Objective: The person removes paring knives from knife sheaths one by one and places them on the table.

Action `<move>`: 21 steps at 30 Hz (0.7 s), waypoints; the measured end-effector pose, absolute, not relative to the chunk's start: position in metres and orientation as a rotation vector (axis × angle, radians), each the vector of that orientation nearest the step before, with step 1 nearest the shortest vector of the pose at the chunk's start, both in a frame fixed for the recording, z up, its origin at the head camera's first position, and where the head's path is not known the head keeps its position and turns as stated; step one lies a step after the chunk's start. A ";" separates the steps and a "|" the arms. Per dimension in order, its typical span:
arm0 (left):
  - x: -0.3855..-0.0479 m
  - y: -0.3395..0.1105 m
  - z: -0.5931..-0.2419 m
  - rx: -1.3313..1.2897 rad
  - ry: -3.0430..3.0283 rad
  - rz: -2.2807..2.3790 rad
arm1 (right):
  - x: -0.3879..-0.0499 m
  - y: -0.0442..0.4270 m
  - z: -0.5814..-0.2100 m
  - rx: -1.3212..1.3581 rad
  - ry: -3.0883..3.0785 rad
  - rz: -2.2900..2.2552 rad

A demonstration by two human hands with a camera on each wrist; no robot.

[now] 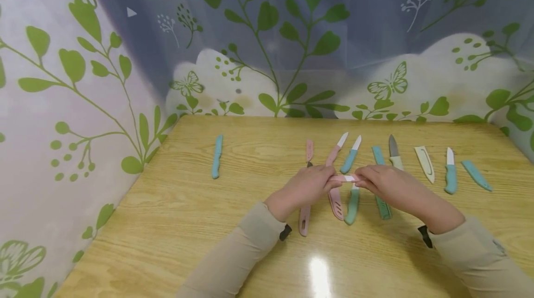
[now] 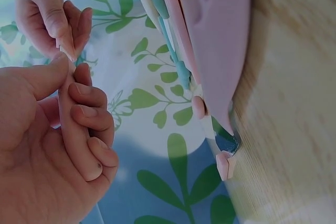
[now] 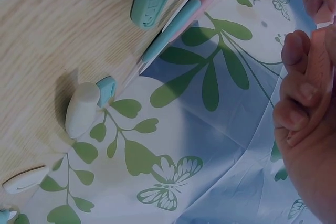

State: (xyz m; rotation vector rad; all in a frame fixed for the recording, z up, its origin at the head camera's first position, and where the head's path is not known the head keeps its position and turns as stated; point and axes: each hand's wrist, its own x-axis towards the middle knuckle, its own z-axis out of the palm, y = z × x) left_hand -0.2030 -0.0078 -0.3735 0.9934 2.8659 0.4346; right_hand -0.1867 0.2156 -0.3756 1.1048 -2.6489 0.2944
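Observation:
Above the table, my left hand (image 1: pixel 302 189) grips the pink handle of a small knife (image 2: pixel 75 129), its fingers curled round it. My right hand (image 1: pixel 396 191) holds a pink knife sheath (image 3: pixel 319 66) end to end with it. A short stretch of white blade (image 1: pixel 349 179) shows between the hands. Below them lie a slotted pink sheath (image 1: pixel 335 204) and a green-handled knife (image 1: pixel 352 206). A dark-bladed knife with a pink handle (image 1: pixel 305 220) is partly hidden under my left hand. Beyond the hands lie a pink-handled knife (image 1: pixel 333 153) and a blue-handled knife (image 1: pixel 350 156).
To the right lie a green sheath (image 1: pixel 383 209), a cream-handled knife (image 1: pixel 395 156), a cream sheath (image 1: pixel 424 163), a blue-handled knife (image 1: pixel 450 175) and a blue sheath (image 1: pixel 477 175). A blue knife in its sheath (image 1: pixel 217 156) lies far left. Patterned cloth (image 1: pixel 258 80) hangs behind the wooden table (image 1: pixel 167 224).

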 end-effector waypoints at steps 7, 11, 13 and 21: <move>-0.204 -0.007 -0.374 0.991 2.863 0.447 | -0.188 0.216 -0.376 1.117 -2.632 0.290; -0.204 -0.008 -0.375 0.997 2.861 0.454 | -0.189 0.217 -0.376 1.125 -2.612 0.279; -0.204 -0.009 -0.375 0.996 2.860 0.455 | -0.189 0.217 -0.376 1.124 -2.617 0.286; -0.203 -0.009 -0.374 1.008 2.857 0.443 | -0.188 0.217 -0.376 1.114 -2.639 0.288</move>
